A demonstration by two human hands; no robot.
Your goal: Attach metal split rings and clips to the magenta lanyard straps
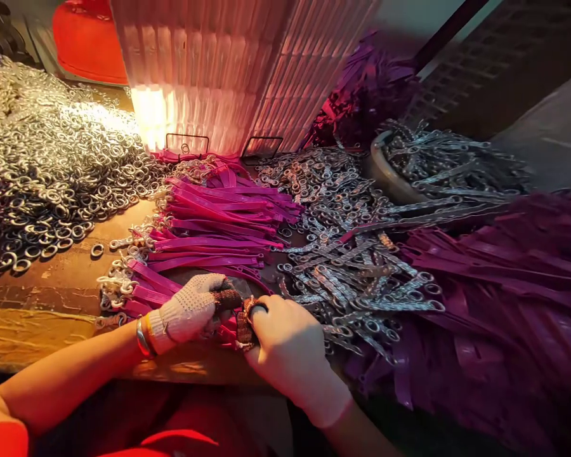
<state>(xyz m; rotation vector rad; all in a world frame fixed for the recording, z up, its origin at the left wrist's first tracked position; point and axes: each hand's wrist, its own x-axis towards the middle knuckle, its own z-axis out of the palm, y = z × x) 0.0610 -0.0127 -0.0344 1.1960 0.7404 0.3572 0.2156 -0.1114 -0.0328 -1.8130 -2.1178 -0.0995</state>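
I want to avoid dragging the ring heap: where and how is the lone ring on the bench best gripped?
Probably pinch the lone ring by opposite outer edges, from above on the near side: it appears to lie flat on the bench, with the ring heap behind and to its left.

A hand-assembly workshop, shown by bulk parts on a worn wooden bench (pixel 38 331): heaped metal rings (pixel 61 165) at ten o'clock, ring-ended metal strips (pixel 457 155) overflowing a bowl (pixel 389 172) at two, purple straps (pixel 495 285) piled at three, magenta straps (pixel 212 244) mid-view.
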